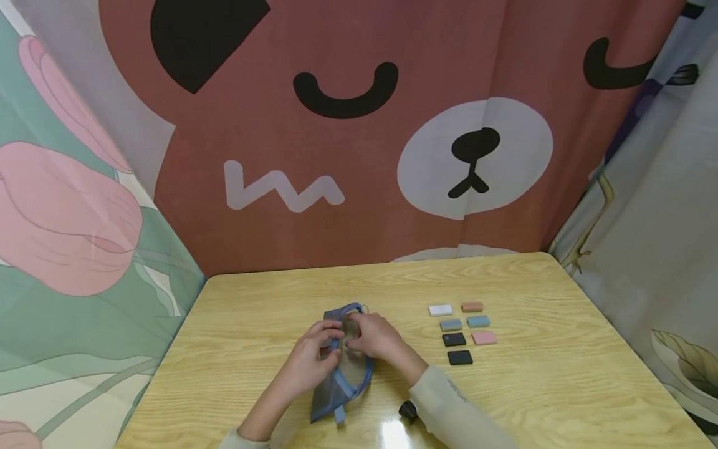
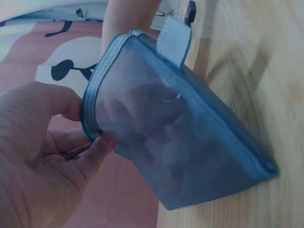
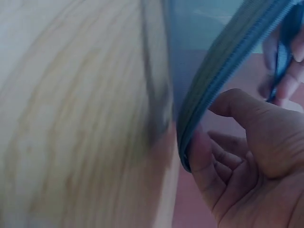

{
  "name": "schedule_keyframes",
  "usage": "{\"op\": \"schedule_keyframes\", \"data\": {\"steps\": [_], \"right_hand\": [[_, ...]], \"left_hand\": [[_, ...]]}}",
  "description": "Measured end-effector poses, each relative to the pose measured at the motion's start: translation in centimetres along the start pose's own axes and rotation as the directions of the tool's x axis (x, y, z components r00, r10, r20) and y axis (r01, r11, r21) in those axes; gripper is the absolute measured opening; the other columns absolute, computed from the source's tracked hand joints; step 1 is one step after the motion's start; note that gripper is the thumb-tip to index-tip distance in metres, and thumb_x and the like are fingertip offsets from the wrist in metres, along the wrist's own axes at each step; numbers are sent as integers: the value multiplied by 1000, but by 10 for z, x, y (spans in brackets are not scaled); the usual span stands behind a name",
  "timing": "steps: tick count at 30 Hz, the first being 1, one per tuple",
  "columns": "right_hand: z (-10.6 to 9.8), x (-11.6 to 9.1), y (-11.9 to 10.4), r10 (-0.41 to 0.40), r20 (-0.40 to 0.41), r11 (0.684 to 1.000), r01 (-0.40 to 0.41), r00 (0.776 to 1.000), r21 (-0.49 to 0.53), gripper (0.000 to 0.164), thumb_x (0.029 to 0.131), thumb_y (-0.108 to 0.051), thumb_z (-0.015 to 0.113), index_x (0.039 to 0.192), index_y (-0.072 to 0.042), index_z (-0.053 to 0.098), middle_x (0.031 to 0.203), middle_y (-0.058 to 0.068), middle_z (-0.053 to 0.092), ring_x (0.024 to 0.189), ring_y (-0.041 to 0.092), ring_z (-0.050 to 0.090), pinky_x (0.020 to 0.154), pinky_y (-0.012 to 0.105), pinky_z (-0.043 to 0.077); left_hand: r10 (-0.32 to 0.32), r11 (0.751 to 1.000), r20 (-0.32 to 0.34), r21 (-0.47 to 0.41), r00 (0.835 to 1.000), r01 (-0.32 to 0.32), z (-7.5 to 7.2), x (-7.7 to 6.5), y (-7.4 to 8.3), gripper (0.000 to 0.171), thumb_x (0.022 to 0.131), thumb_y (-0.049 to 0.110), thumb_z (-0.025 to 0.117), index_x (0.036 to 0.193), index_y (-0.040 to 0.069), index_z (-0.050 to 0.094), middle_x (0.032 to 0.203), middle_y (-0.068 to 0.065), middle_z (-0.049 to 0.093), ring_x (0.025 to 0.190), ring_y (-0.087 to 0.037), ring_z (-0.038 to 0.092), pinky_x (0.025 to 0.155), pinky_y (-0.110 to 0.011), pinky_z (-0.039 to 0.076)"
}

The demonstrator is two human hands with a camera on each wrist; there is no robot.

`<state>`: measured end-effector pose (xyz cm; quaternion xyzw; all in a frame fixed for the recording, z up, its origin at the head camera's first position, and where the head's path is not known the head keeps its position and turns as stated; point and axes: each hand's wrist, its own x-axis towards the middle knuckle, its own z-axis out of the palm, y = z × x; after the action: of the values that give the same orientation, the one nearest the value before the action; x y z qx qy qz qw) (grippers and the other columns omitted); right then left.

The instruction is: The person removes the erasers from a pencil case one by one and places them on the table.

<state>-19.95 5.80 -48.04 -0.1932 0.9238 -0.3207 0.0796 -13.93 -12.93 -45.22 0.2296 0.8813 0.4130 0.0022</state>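
Note:
A blue see-through mesh pouch (image 1: 330, 394) with a zipped edge stands tilted on the wooden table, its mouth apart. My left hand (image 1: 307, 360) pinches the rim on the left side; in the left wrist view, thumb and fingers grip the blue band. At the pouch's mouth is my right hand (image 1: 381, 338), fingers bent inward. Skin shows through the mesh in the left wrist view. In the right wrist view, the zipper band (image 3: 213, 71) covers the right fingertips, so what they hold is hidden. A dark patch (image 2: 175, 175) shows through the mesh.
On the table (image 1: 241, 324), to the right, several small blocks lie in two columns: white (image 1: 440, 310), brown (image 1: 472, 307), grey-blue, light blue, pink (image 1: 484, 338) and black (image 1: 460, 357). A small black object (image 1: 408, 411) sits by the right sleeve. Printed curtains surround the table.

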Motion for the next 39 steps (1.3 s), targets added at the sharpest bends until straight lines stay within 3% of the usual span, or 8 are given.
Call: {"op": "schedule_keyframes", "data": {"steps": [3,10,15,19,25,29,39], "right_hand": [[4,4,1,18,17,1000,-17,1000,-12,56,88,-24,76,138,-6,58,63,-7,57,48,9,56,47,25,43],[10,10,1,71,57,998,-71,996,-3,39,90,-30,75,117,-6,61,58,-3,61,45,13,60,46,26,46],[13,15,3,95,70,995,-96,993,20,46,88,-28,75,124,-3,59,59,0,61,43,14,59,46,27,47],[13,18,4,92,75,995,-94,993,33,43,86,-27,76,120,-5,62,58,1,61,41,15,60,47,26,48],[16,22,1,92,72,996,-92,993,7,30,87,-35,78,100,-12,64,52,1,60,38,14,58,45,27,47],[18,23,2,114,70,993,-115,991,14,31,86,-35,79,102,-11,66,52,1,60,38,13,58,43,26,45],[13,17,16,2,96,991,-15,995,135,40,78,-19,82,111,-10,63,72,-2,61,48,13,61,50,26,49]], "left_hand": [[2,1000,7,-9,1000,-2,-1,0,0,28,91,3,64,119,-4,68,140,-15,55,124,-33,57,91,-38,57],[-2,999,17,-33,1000,3,-4,1,1,28,92,1,63,119,-4,67,141,-15,54,127,-34,55,93,-39,57],[-5,999,29,-43,1000,6,-6,2,1,27,93,0,62,119,-3,68,141,-15,54,127,-34,55,94,-40,56],[-12,999,42,-47,999,14,-7,3,1,27,93,0,61,119,-4,67,141,-15,53,127,-34,55,94,-40,56],[-15,998,40,-53,999,17,-7,3,1,27,93,0,62,119,-4,67,142,-14,53,128,-35,54,95,-40,56],[-17,998,41,-58,999,20,-7,2,0,27,93,-1,62,119,-3,67,142,-15,53,128,-34,55,95,-40,56],[-55,996,44,-63,998,58,-8,3,-2,25,94,2,61,118,3,69,143,-13,53,130,-33,53,95,-43,55]]}}
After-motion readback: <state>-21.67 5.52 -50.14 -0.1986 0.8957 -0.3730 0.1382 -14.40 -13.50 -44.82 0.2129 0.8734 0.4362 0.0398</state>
